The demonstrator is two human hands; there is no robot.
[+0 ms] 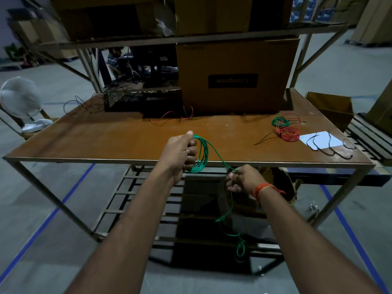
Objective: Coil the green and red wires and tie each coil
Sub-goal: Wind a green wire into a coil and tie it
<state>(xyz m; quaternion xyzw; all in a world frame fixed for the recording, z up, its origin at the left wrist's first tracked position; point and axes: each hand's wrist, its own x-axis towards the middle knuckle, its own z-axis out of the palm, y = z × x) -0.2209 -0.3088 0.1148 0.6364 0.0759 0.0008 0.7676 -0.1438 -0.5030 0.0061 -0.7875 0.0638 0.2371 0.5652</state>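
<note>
My left hand grips several loops of a green wire coil above the table's front edge. From the coil a green strand runs down to my right hand, which pinches it below the edge. The loose green tail hangs from that hand toward the floor and ends in a small tangle. On the table's right side lie a small green coil and a red coil, side by side.
The brown table carries a large cardboard box at the back, loose red wires, black wires over a white sheet, and dark cables at back left. A white fan stands at left.
</note>
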